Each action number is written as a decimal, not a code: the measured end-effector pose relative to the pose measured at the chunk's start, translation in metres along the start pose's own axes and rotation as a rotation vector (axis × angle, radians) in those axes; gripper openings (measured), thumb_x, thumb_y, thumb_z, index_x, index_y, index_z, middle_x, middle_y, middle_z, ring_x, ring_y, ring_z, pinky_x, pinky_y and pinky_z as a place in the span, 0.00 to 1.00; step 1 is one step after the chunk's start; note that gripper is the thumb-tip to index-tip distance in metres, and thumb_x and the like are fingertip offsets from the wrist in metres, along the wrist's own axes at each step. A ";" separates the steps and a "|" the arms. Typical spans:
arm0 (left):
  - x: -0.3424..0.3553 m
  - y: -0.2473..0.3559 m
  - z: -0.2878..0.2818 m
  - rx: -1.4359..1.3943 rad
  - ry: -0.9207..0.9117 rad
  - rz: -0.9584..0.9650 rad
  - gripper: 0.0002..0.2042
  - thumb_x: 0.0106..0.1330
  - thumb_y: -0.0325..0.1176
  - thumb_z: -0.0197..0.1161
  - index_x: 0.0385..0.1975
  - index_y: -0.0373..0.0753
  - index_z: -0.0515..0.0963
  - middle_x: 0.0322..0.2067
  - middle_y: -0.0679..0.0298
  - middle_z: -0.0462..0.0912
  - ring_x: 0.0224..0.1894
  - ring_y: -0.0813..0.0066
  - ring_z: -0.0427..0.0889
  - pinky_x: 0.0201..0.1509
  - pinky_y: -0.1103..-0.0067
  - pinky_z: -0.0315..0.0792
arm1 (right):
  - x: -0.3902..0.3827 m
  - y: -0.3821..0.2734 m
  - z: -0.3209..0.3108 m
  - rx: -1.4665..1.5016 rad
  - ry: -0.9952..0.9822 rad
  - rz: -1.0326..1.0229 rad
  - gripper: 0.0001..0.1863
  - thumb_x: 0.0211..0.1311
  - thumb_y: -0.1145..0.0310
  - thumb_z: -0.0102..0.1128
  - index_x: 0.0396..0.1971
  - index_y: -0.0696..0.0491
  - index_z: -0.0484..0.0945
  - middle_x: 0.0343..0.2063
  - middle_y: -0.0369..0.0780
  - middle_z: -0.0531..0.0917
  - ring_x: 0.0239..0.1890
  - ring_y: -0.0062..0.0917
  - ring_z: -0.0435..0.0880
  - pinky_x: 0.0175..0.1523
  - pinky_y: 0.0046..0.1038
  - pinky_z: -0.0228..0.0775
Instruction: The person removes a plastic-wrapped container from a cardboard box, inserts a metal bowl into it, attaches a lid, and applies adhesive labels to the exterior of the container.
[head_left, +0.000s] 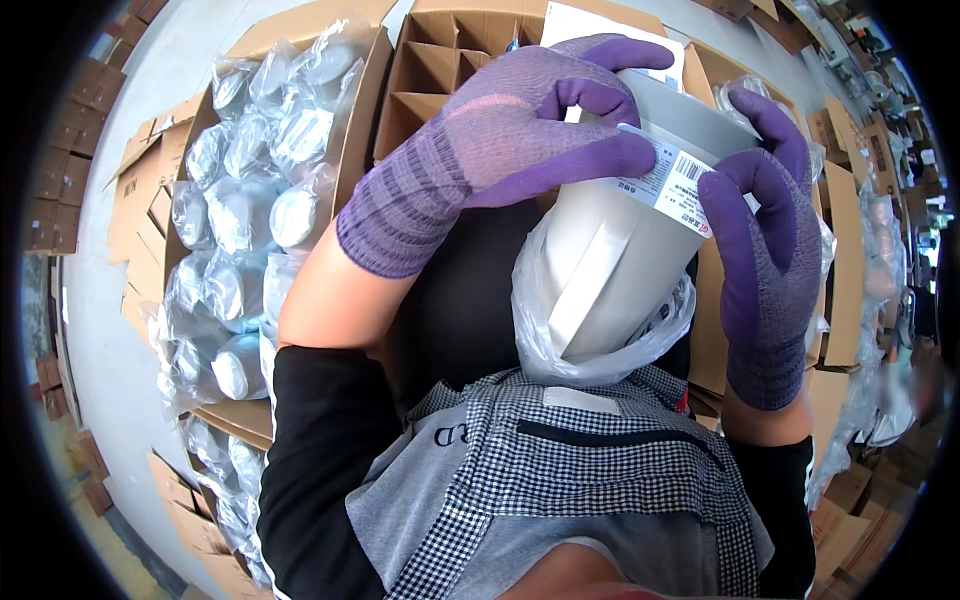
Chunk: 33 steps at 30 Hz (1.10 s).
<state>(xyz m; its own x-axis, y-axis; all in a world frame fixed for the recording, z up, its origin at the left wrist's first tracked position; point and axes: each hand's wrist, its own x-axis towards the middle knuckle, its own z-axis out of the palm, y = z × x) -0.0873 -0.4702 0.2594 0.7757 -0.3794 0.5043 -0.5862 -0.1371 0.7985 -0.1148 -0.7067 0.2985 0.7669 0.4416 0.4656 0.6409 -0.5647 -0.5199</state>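
Note:
A pale grey, jug-like vessel (610, 240) with a long raised ridge like a handle rests tilted against my body. A clear plastic bag (535, 310) is bunched around its lower part. A white and light blue printed label (683, 190) with a barcode lies across the vessel near its grey rim. My left hand (560, 120), in a purple glove, is closed, with its thumb on the label's left end and other fingers by the rim. My right hand (770, 220), gloved the same way, is closed at the label's right end, thumb at its edge and fingers curled beside the vessel.
On the left, an open carton (350, 130) holds several plastic-wrapped pale vessels (240, 215). Beyond my left hand stands a carton with cardboard dividers (425, 65). White paper (575, 25) lies behind the vessel. More cartons (840, 250) and wrapped goods line the right.

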 end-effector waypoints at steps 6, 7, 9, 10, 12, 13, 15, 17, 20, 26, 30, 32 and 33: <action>0.004 -0.050 0.004 0.194 -0.050 0.158 0.21 0.65 0.50 0.65 0.46 0.36 0.84 0.60 0.52 0.77 0.54 0.60 0.81 0.59 0.71 0.75 | -0.001 0.025 0.017 -0.242 0.043 -0.116 0.07 0.62 0.67 0.65 0.34 0.54 0.81 0.60 0.52 0.72 0.61 0.42 0.75 0.61 0.43 0.71; 0.007 -0.055 0.004 0.153 -0.002 0.265 0.16 0.64 0.43 0.67 0.36 0.34 0.80 0.56 0.50 0.78 0.53 0.58 0.80 0.58 0.70 0.74 | 0.000 0.025 0.018 -0.309 0.027 -0.139 0.07 0.63 0.67 0.65 0.34 0.54 0.81 0.59 0.52 0.72 0.61 0.42 0.76 0.61 0.42 0.72; 0.012 -0.059 0.003 0.059 0.013 0.354 0.14 0.62 0.37 0.70 0.24 0.32 0.76 0.55 0.46 0.77 0.56 0.52 0.77 0.61 0.66 0.71 | 0.000 0.025 0.023 -0.284 0.055 -0.115 0.07 0.63 0.67 0.65 0.33 0.54 0.81 0.59 0.52 0.73 0.59 0.41 0.77 0.59 0.41 0.73; 0.012 -0.063 0.005 0.025 0.008 0.367 0.14 0.61 0.37 0.70 0.24 0.32 0.76 0.56 0.47 0.77 0.56 0.52 0.77 0.61 0.66 0.71 | -0.001 0.025 0.025 -0.272 0.069 -0.102 0.07 0.63 0.67 0.65 0.33 0.54 0.81 0.59 0.51 0.73 0.59 0.41 0.78 0.59 0.41 0.73; 0.014 -0.069 0.006 -0.038 -0.004 0.393 0.15 0.60 0.37 0.71 0.24 0.32 0.76 0.57 0.47 0.77 0.56 0.51 0.77 0.60 0.65 0.71 | 0.000 0.027 0.027 -0.280 0.078 -0.107 0.07 0.62 0.66 0.66 0.33 0.55 0.81 0.59 0.51 0.73 0.57 0.40 0.79 0.57 0.39 0.75; 0.015 -0.071 0.006 -0.054 -0.014 0.388 0.15 0.59 0.37 0.71 0.23 0.32 0.76 0.57 0.47 0.77 0.56 0.51 0.78 0.60 0.66 0.72 | 0.000 0.028 0.028 -0.283 0.083 -0.108 0.08 0.61 0.66 0.67 0.32 0.55 0.81 0.59 0.51 0.74 0.56 0.39 0.79 0.56 0.39 0.75; 0.013 -0.058 0.000 -0.031 -0.027 0.354 0.15 0.59 0.37 0.71 0.23 0.32 0.75 0.56 0.47 0.77 0.55 0.52 0.78 0.59 0.66 0.72 | 0.003 0.026 0.030 -0.288 0.085 -0.119 0.09 0.60 0.66 0.68 0.32 0.55 0.80 0.59 0.51 0.74 0.55 0.37 0.79 0.56 0.38 0.75; 0.006 -0.047 -0.005 0.013 -0.029 0.307 0.15 0.59 0.37 0.71 0.22 0.32 0.74 0.56 0.47 0.77 0.55 0.52 0.78 0.58 0.66 0.72 | 0.004 0.025 0.031 -0.298 0.086 -0.118 0.10 0.60 0.66 0.69 0.31 0.56 0.79 0.59 0.51 0.74 0.54 0.36 0.80 0.55 0.38 0.75; 0.006 -0.063 -0.001 -0.006 -0.010 0.293 0.16 0.59 0.37 0.71 0.21 0.33 0.73 0.56 0.46 0.77 0.54 0.52 0.78 0.57 0.67 0.73 | 0.004 0.023 0.032 -0.309 0.071 -0.069 0.10 0.61 0.67 0.68 0.29 0.57 0.78 0.60 0.51 0.73 0.57 0.36 0.78 0.59 0.38 0.71; 0.011 -0.077 0.008 -0.076 0.033 0.362 0.17 0.58 0.35 0.70 0.19 0.33 0.70 0.57 0.46 0.77 0.53 0.51 0.78 0.57 0.67 0.73 | 0.002 0.024 0.033 -0.302 0.066 -0.070 0.10 0.62 0.68 0.68 0.28 0.56 0.77 0.61 0.50 0.73 0.59 0.35 0.75 0.63 0.37 0.66; 0.003 -0.066 0.006 -0.059 0.030 0.291 0.16 0.57 0.34 0.71 0.20 0.33 0.69 0.57 0.43 0.76 0.55 0.49 0.77 0.60 0.67 0.71 | 0.005 0.024 0.033 -0.453 0.103 -0.149 0.16 0.57 0.66 0.75 0.27 0.55 0.74 0.57 0.49 0.73 0.53 0.32 0.79 0.54 0.34 0.73; -0.002 -0.060 0.000 -0.018 0.061 0.336 0.14 0.56 0.33 0.70 0.26 0.34 0.70 0.57 0.42 0.74 0.60 0.47 0.74 0.63 0.65 0.69 | 0.006 0.023 0.030 -0.490 0.129 -0.154 0.18 0.55 0.65 0.77 0.28 0.55 0.72 0.57 0.49 0.71 0.57 0.35 0.78 0.58 0.36 0.73; -0.002 -0.059 -0.001 0.015 0.075 0.343 0.13 0.56 0.33 0.69 0.30 0.35 0.70 0.57 0.42 0.73 0.62 0.46 0.72 0.65 0.64 0.67 | 0.005 0.023 0.028 -0.461 0.145 -0.125 0.19 0.55 0.65 0.77 0.30 0.55 0.72 0.58 0.48 0.70 0.60 0.37 0.77 0.59 0.38 0.73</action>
<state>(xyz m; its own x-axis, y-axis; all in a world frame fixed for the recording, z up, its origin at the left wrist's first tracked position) -0.0540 -0.4602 0.2118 0.5479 -0.3376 0.7654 -0.8183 -0.0266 0.5741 -0.0950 -0.6977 0.2689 0.6514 0.4426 0.6163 0.6213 -0.7773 -0.0985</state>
